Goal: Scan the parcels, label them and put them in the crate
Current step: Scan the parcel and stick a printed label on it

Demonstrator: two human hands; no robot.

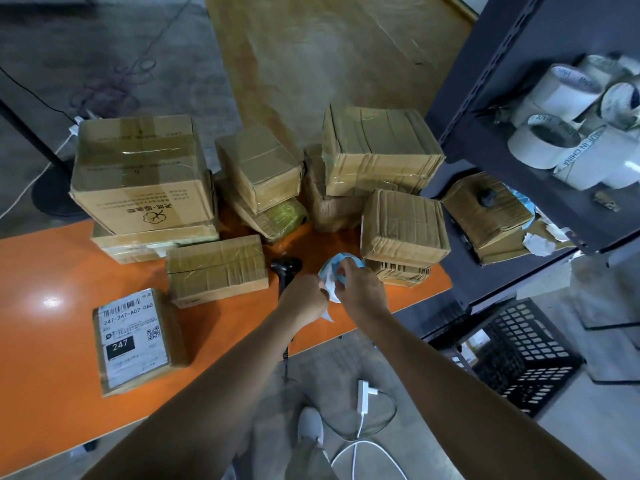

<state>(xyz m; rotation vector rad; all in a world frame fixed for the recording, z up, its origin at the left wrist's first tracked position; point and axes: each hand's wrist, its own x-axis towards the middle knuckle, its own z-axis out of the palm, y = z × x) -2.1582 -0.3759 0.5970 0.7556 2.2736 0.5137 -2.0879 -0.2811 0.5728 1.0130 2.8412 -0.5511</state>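
Head: L hand, R hand on label roll nr table edge

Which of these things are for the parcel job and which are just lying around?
Job: unlabelled parcels, labelled parcel, scanner, label roll in left hand and right hand, black crate.
Lying about: tape rolls on the shelf, white charger on the floor.

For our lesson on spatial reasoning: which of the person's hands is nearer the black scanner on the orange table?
Left. The left hand lies just over the handle of the scanner; the right hand is further to the scanner's right, gripping the label roll.
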